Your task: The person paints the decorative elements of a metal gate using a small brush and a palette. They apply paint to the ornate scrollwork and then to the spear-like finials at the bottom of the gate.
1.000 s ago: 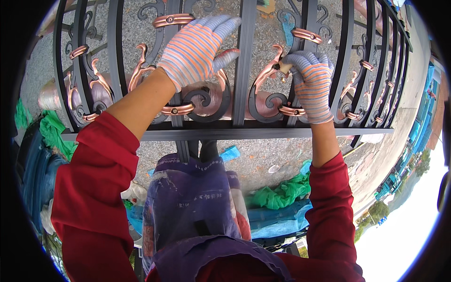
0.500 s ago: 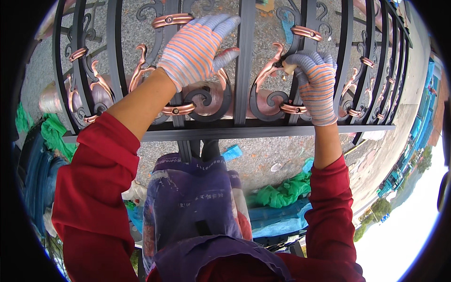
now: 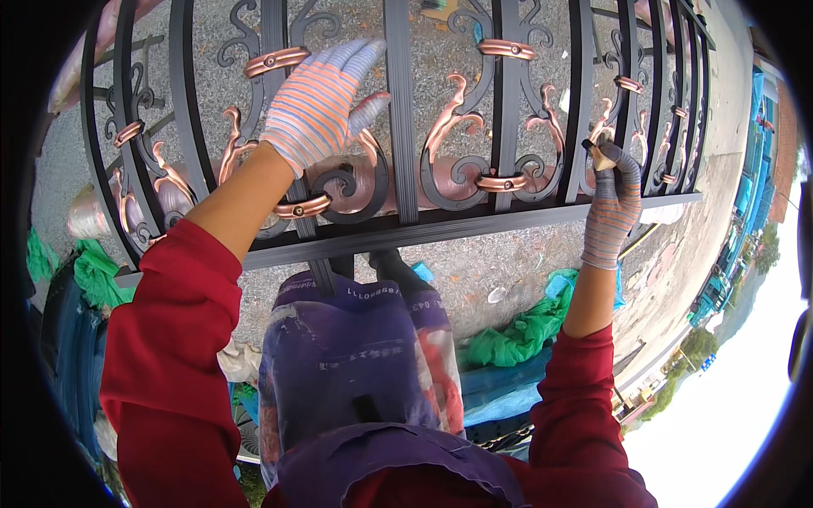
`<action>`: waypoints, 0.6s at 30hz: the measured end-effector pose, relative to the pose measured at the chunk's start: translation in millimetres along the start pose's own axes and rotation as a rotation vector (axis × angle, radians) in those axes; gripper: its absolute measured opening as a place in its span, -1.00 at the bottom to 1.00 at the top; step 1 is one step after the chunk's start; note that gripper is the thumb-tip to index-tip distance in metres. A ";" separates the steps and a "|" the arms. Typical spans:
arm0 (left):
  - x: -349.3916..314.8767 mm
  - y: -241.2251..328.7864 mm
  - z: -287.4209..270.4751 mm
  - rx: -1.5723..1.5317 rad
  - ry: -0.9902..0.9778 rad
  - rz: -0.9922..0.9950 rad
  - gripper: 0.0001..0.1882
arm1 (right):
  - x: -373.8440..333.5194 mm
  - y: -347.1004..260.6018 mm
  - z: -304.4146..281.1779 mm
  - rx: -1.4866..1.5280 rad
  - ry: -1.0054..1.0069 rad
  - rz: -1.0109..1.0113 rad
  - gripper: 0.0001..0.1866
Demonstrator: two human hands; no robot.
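A black metal railing panel with upright bars, scrolls and copper-coloured collars and leaf tips stands before me. My left hand, in a striped grey-and-orange glove, is spread over a bar and scroll left of the middle, thumb apart from the fingers. It looks to be resting on the metal. Farther right, my right hand, in a matching glove, pinches a small tan piece with a dark tip, whose exact kind is unclear. The dark tip is at a copper-coloured leaf tip on a scroll; contact cannot be made out.
The railing's bottom rail crosses in front of my purple apron. Plastic-wrapped rolls lie behind the bars on rough ground. Green plastic sheeting lies below right, more green plastic at left.
My right hand has moved right along the railing with the tan piece, from one copper-tipped scroll to another. The view has shifted and tilted slightly; my left hand keeps its place on the railing.
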State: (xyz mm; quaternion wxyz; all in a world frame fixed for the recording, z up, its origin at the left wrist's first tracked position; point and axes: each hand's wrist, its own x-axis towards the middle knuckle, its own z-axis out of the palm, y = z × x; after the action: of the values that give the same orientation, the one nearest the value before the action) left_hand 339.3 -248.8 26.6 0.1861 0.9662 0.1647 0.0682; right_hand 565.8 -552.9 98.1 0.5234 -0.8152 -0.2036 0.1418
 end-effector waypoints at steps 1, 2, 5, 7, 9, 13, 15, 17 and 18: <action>0.5 0.2 -1.0 -0.004 -0.007 -0.008 -0.33 | -4.7 7.8 -9.4 -0.060 -0.003 -0.016 -0.79; 1.4 -0.3 -1.3 -0.007 -0.014 -0.018 -0.34 | -9.0 16.0 -18.9 -0.121 -0.007 -0.032 -0.80; 1.4 -2.6 0.0 -0.009 -0.007 0.002 -0.34 | -11.2 27.0 -26.3 -0.157 0.010 -0.086 -0.82; -1.1 -0.8 -0.2 0.015 0.014 0.017 -0.35 | -5.1 33.7 -25.0 -0.135 0.000 -0.033 -0.82; 0.7 -0.7 1.3 -0.009 0.017 0.018 -0.36 | 6.6 33.9 -22.7 -0.204 -0.057 -0.045 -0.82; 0.2 -2.7 3.7 0.027 0.050 0.058 -0.38 | 17.8 39.1 -18.4 -0.141 -0.136 -0.105 -0.83; -1.7 -7.6 6.7 0.042 0.058 0.070 -0.40 | 15.7 45.7 -22.9 -0.176 -0.183 -0.152 -0.82; 0.7 -9.7 7.6 0.048 0.076 0.065 -0.40 | 10.1 47.6 -35.7 -0.151 -0.220 -0.126 -0.81; -0.4 -8.6 6.7 0.050 0.085 0.062 -0.40 | 7.0 50.6 -44.9 -0.124 -0.214 -0.097 -0.80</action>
State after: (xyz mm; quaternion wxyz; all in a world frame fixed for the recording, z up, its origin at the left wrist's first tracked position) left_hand 337.7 -243.6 17.0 0.1528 0.9714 0.1442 0.1107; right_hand 601.2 -604.0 70.4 0.4534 -0.8155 -0.3057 0.1895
